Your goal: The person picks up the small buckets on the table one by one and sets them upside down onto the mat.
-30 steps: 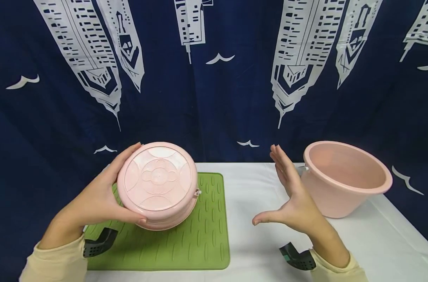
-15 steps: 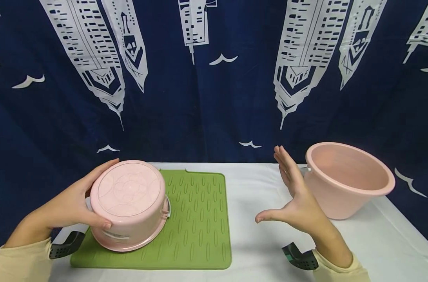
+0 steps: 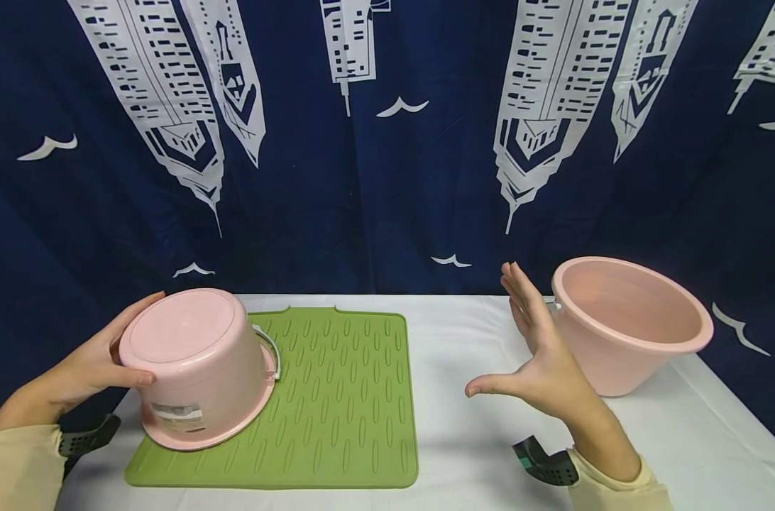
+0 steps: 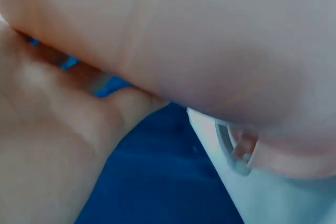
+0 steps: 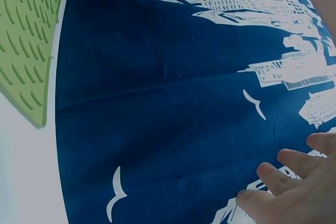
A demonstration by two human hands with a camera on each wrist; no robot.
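My left hand (image 3: pixel 103 360) has its fingers and thumb curled round the bottom end of an upside-down pink bucket (image 3: pixel 199 369), which is over the left part of a green mat (image 3: pixel 343 404), rim down. Can't tell if it's fully resting there. My right hand (image 3: pixel 543 365) is up in the air, thumb spread wide, just beside an upright pink tub (image 3: pixel 630 323). White tabletop (image 3: pixel 451 433) under it all, navy curtain (image 3: pixel 362 213) behind.

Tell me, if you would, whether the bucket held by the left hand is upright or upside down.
The bucket is upside down: its flat base faces up, while its wide rim is at the bottom.
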